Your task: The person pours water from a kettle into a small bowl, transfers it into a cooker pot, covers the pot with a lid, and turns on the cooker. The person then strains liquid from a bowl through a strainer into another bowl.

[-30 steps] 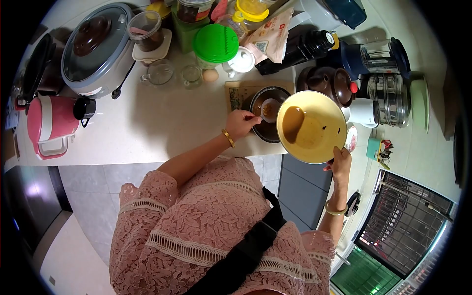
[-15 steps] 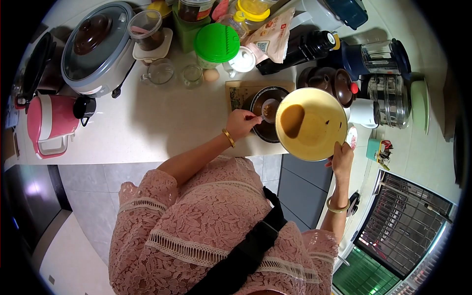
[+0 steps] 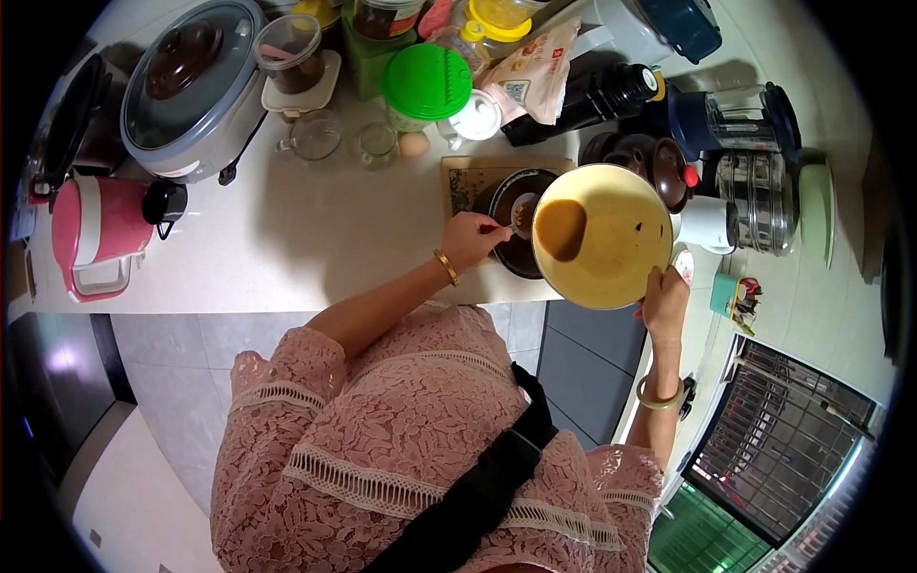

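My left hand [image 3: 475,241] is closed in a pinch on the handle of a small strainer [image 3: 522,215], whose round head holds some brown bits. The strainer is over a dark round pot [image 3: 506,256], which stands on a patterned mat or board [image 3: 465,181]. My right hand [image 3: 666,298] grips a yellow-lined pan [image 3: 611,272] at its near right edge. Brown liquid [image 3: 562,231] lies pooled on the pan's left side, so the pan looks tilted that way. It covers the right part of the dark pot. A few dark bits stick to the pan's inside.
Behind my hands stand a green-lidded container [image 3: 427,81], a white lidded cup [image 3: 475,116], an egg [image 3: 413,145] and glass cups [image 3: 315,137]. A brown teapot [image 3: 664,172] and white mug [image 3: 707,222] sit beyond the pan. At left are a slow cooker [image 3: 186,143] and pink kettle [image 3: 100,229].
The pan has shifted slightly left and away from me, with my right hand on it. My left hand and the strainer have hardly moved.
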Motion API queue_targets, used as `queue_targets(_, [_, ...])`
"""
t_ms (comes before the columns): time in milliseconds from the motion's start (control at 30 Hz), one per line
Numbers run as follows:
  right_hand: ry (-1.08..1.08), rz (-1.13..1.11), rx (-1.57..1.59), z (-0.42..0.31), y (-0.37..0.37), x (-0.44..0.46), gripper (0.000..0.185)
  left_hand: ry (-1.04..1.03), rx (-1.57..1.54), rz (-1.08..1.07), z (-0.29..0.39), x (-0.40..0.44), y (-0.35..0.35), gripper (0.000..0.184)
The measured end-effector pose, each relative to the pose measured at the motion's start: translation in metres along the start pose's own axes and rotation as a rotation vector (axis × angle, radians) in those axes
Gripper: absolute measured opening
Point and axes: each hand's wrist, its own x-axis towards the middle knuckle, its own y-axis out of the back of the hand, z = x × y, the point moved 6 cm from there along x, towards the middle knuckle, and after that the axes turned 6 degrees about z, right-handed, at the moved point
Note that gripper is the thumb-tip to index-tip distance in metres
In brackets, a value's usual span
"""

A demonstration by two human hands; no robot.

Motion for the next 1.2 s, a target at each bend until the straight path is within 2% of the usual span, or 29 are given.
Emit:
queue_targets(400, [0.191,0.103,-0.195,-0.005,-0.001,0.007,0.024,-0.036,-0.022,0.006,-0.004,0.002,-0.002,0.023])
queue_targets(733, [0.218,0.097,-0.261,-0.011,-0.001,0.008,0.023,-0.039,-0.025,0.011,-0.007,0.003,-0.002,0.023])
queue_targets(933, [0.247,0.125,-0.19,-0.003,0.001,0.008,0.025,-0.041,-0.049,0.016,-0.008,0.003,-0.003,0.022])
queue_targets(1000, [-0.058,0.01,-0.028,-0.001,0.001,0.004,0.027,-0.031,-0.049,0.016,-0.008,0.003,-0.003,0.021])
queue_targets(1133, [-0.176,-0.052,0.161,0.043,-0.01,0.007,0.027,-0.031,-0.047,0.006,-0.006,0.003,-0.003,0.021])
queue_targets(1200, [-0.3,-0.092,0.286,0.054,-0.015,0.001,0.028,-0.031,-0.056,0.007,-0.005,0.002,-0.002,0.02])
